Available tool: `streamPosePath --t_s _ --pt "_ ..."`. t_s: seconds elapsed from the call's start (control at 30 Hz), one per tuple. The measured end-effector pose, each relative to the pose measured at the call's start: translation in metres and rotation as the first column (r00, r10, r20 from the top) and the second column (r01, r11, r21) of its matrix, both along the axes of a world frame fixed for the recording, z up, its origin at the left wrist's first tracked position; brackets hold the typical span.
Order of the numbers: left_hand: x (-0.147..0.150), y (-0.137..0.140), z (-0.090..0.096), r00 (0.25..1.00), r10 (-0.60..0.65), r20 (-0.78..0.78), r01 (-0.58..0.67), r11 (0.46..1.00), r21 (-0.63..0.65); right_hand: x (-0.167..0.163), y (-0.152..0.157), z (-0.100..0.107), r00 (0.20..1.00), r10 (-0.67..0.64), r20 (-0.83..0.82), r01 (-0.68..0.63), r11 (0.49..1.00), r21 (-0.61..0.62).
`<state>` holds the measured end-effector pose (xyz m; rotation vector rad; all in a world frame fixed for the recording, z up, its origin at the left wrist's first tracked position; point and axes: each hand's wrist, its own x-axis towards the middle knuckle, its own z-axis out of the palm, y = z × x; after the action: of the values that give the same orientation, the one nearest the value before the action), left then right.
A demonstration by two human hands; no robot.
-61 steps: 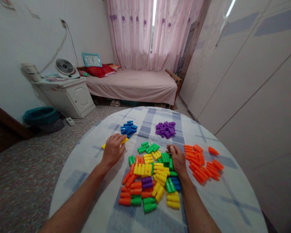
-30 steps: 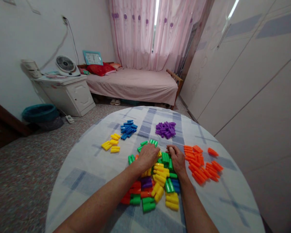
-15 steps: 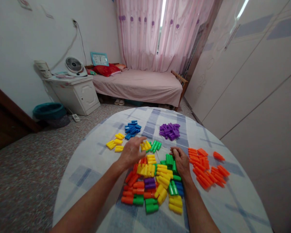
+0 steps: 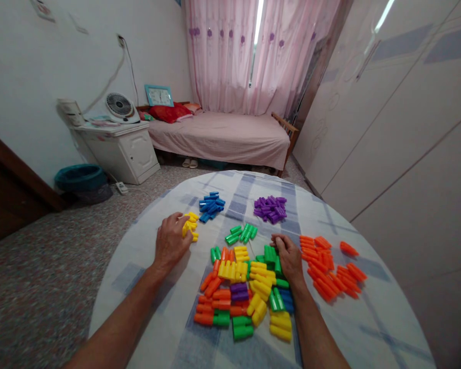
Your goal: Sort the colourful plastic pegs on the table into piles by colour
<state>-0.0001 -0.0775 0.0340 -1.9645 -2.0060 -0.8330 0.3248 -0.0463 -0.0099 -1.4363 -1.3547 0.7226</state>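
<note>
My left hand (image 4: 171,241) is at the small pile of yellow blocks (image 4: 192,221) on the left of the table, its thumb and fingers closed around a yellow block (image 4: 186,228). The hand partly covers that pile. My right hand (image 4: 289,256) rests with curled fingers beside the green blocks (image 4: 270,254), at the right edge of a mixed heap. I see nothing held in it. The heap between my forearms has orange blocks (image 4: 221,294), yellow blocks (image 4: 262,288), a purple block (image 4: 238,292) and blue blocks (image 4: 287,300). All are ridged plastic pieces.
Single-colour piles lie around the heap: blue blocks (image 4: 211,206), purple blocks (image 4: 270,209), green blocks (image 4: 242,234) and orange blocks (image 4: 325,266). A checked cloth (image 4: 157,318) covers the round table. Beyond stand a bed (image 4: 223,130), a white cabinet (image 4: 132,154) and a wardrobe (image 4: 384,128).
My left hand has moved left from beside the green pile to the yellow pile, carrying a yellow block. The green pieces it covered now show. My right hand has stayed in place.
</note>
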Motion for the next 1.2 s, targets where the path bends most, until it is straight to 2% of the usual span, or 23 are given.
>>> streamPosePath --t_s 0.07,0.13,0.17,0.3,0.4,0.53,0.67,0.8,0.87,0.97,1.03,1.1,1.2 --pt "0.022 0.005 0.006 0.987 -0.151 0.049 0.15 0.988 0.025 0.0 0.001 -0.001 1.0 0.003 -0.006 -0.003 1.0 -0.003" --pt "0.045 0.013 0.009 0.941 -0.323 0.102 0.326 0.945 -0.012 0.0 0.001 -0.002 1.0 0.006 -0.01 -0.006 1.0 -0.007" --pt "0.057 0.019 0.008 0.923 -0.367 0.118 0.374 0.927 -0.042 0.001 0.001 -0.002 1.0 0.006 -0.01 -0.006 1.0 -0.008" --pt "0.095 0.038 0.002 0.92 -0.369 0.13 0.389 0.9 -0.197 0.0 0.0 -0.001 1.0 0.009 -0.02 -0.009 1.0 -0.011" --pt "0.111 0.047 -0.002 0.928 -0.33 0.171 0.369 0.877 -0.307 0.0 0.0 -0.001 1.0 0.008 -0.021 -0.009 1.0 -0.012" --pt "0.115 0.049 -0.005 0.923 -0.318 0.218 0.377 0.859 -0.346 0.0 0.001 -0.003 1.0 0.018 -0.024 -0.018 1.0 0.0" --pt "0.105 0.042 -0.004 0.908 -0.335 0.25 0.407 0.844 -0.349 0.001 0.001 -0.003 1.0 0.013 -0.022 -0.013 1.0 0.002" --pt "0.087 0.031 -0.004 0.874 -0.407 0.265 0.473 0.836 -0.278 0.001 0.001 -0.003 1.0 0.013 -0.014 -0.013 1.0 -0.003" --pt "0.073 0.028 -0.004 0.891 -0.399 0.215 0.438 0.88 -0.183 0.001 0.002 -0.003 1.0 0.009 -0.011 -0.009 1.0 -0.002" --pt "0.046 0.036 -0.002 0.969 -0.223 0.105 0.231 0.97 -0.074 0.0 0.001 -0.003 1.0 0.008 -0.013 -0.008 1.0 -0.002" --pt "0.03 0.051 0.001 0.992 -0.103 0.068 0.109 0.989 -0.098 0.0 0.001 -0.002 1.0 0.008 -0.013 -0.008 1.0 -0.003" --pt "0.021 0.072 0.002 0.995 -0.048 0.086 0.064 0.979 -0.195 0.0 0.0 -0.001 1.0 0.007 -0.011 -0.007 1.0 -0.004" --pt "0.024 0.105 -0.002 0.982 0.037 0.187 0.021 0.954 -0.298 0.0 -0.001 -0.001 1.0 0.01 -0.014 -0.01 1.0 -0.01"
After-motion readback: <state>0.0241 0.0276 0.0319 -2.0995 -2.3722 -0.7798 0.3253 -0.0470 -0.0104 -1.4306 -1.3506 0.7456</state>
